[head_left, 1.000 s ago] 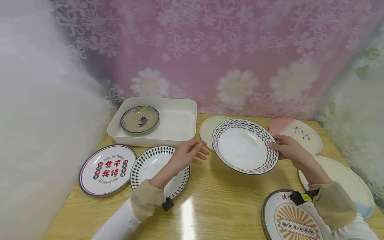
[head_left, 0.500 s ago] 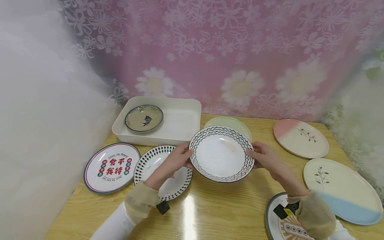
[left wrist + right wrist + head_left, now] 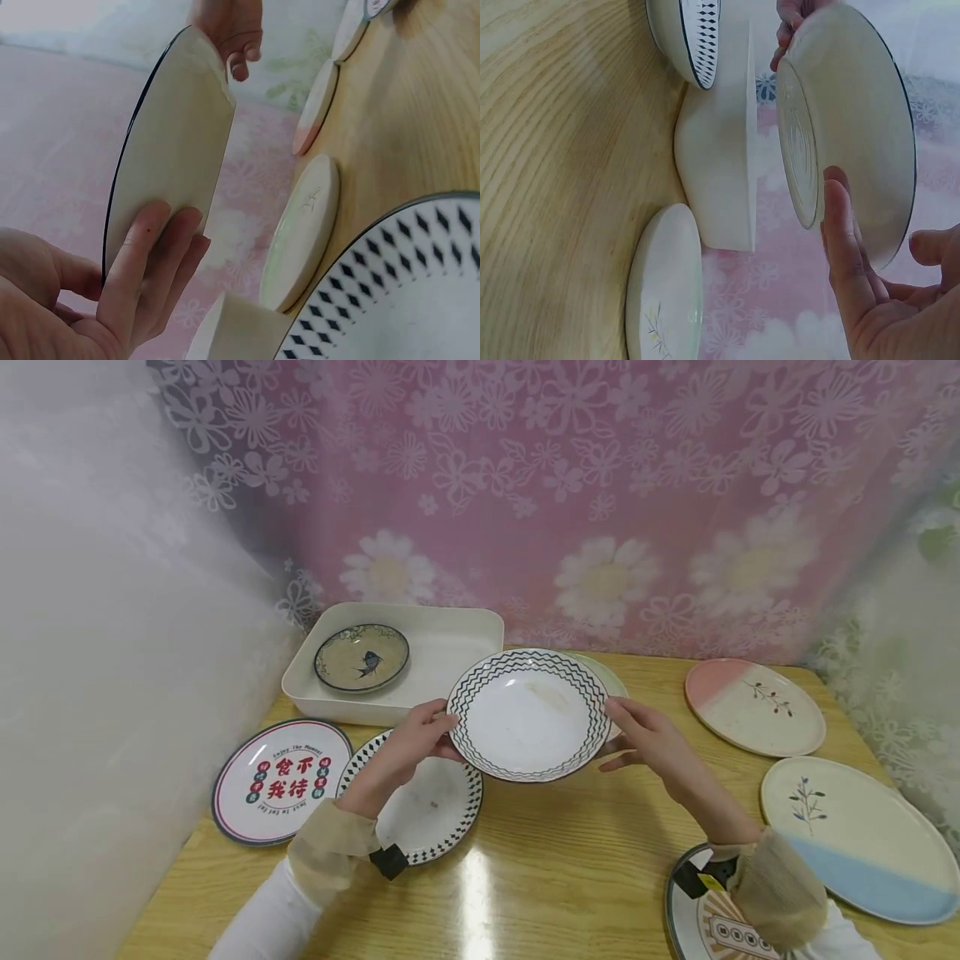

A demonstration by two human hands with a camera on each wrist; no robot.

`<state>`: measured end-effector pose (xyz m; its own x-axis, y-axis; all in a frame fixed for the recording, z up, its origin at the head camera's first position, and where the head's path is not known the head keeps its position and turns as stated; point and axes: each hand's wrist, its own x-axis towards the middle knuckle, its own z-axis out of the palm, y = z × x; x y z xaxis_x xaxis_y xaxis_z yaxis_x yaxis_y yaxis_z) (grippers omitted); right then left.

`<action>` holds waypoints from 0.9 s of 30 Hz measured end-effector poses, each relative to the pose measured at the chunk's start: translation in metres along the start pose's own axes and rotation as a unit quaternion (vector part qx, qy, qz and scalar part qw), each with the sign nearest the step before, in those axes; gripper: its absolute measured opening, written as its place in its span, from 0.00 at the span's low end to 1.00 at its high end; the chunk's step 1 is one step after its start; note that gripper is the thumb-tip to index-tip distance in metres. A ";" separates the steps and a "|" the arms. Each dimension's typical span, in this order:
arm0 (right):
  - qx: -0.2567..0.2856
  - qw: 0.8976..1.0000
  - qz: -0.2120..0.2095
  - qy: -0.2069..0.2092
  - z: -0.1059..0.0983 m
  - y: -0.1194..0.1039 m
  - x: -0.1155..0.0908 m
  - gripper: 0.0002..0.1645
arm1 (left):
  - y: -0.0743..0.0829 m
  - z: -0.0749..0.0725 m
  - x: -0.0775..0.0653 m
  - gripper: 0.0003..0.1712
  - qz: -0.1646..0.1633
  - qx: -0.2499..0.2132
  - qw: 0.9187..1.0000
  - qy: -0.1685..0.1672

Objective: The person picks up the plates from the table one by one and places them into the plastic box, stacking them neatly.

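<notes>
A white plate with a zigzag rim is up off the surface, near the middle of the frame. The left hand grips its left edge, thumb above and fingers beneath; the right hand holds the opposite edge, thumb at the rim, fingers against the underside. At left of centre, a cream tray contains a fish-patterned plate. Below it are a red-lettered plate and a diamond-rimmed plate, partly hidden by the left forearm. A pale green plate shows behind the raised one. Pink-and-cream and blue-and-cream plates lie at right.
</notes>
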<state>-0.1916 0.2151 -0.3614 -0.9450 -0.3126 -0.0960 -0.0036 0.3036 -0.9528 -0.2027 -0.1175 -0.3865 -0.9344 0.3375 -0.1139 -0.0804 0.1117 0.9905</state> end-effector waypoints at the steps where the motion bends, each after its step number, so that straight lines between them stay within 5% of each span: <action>1: 0.004 1.000 -0.004 -0.004 0.000 -0.001 -0.001 0.39 | 0.002 -0.004 0.002 0.21 0.000 -0.002 1.000 0.004; 10: 0.008 0.999 -0.033 -0.029 0.000 -0.004 -0.003 0.34 | 0.010 -0.042 0.032 0.25 -0.025 -0.059 0.994 0.088; 17: 0.009 0.999 -0.036 -0.037 -0.002 0.001 -0.006 0.33 | 0.003 -0.063 0.054 0.25 -0.081 -0.064 0.983 0.150; 27: 0.010 0.998 -0.041 -0.035 -0.004 0.003 -0.010 0.32 | -0.014 -0.080 0.072 0.30 -0.110 -0.077 0.976 0.172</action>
<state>-0.1836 0.2222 -0.3625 -0.9162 -0.3991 -0.0361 -0.0736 0.2561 -0.9638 -0.2960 -0.1693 -0.4021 -0.9478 -0.0149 -0.3186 -0.3186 -0.0050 0.9479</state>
